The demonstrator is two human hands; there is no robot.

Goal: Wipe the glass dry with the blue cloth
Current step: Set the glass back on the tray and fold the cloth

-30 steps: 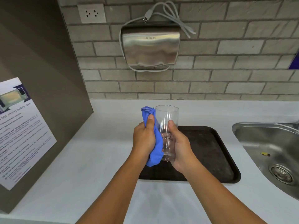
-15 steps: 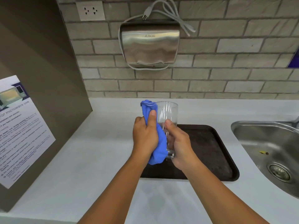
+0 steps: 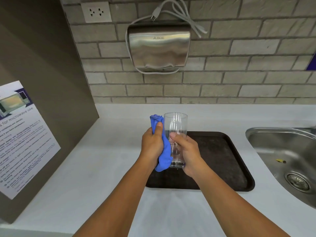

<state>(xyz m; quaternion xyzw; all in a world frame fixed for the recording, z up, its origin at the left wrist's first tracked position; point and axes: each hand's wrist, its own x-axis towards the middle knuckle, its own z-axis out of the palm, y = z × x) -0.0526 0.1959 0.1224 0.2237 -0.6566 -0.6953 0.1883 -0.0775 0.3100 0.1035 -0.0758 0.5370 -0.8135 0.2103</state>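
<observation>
Tall clear drinking glass [image 3: 175, 134] at the centre of the frame, upright, mouth up, held in the air above the left end of a dark brown rectangular plastic tray [image 3: 220, 161]. Right hand [image 3: 187, 153] wrapped round the lower half of the glass from the right, fingers closed on it, thumb laid across the near wall. Bunched blue microfibre cloth [image 3: 165, 151] pressed against the left wall of the glass, one tuft poking up beside the rim, a fold hanging below near the base. Left hand [image 3: 152, 145] clenched on the cloth, thumb pointing up along it, knuckles toward the camera. Both bare forearms reaching in from the bottom of the frame.

Underneath, a pale grey countertop [image 3: 95, 168] bearing the tray. At the right edge, a stainless steel sink [image 3: 273, 142] with a round drain strainer [image 3: 298, 182] and a small yellow scrap [image 3: 279, 160] in the basin. Above centre, a brushed-steel hand dryer [image 3: 159, 47] marked AIKE on a grey brick wall [image 3: 239, 65], its grey cord [image 3: 184, 14] looped over the top, plug loose. Upper left, a white wall socket [image 3: 96, 12]. At the left edge, a brown panel [image 3: 42, 65] carrying a white printed microwave notice [image 3: 22, 139].
</observation>
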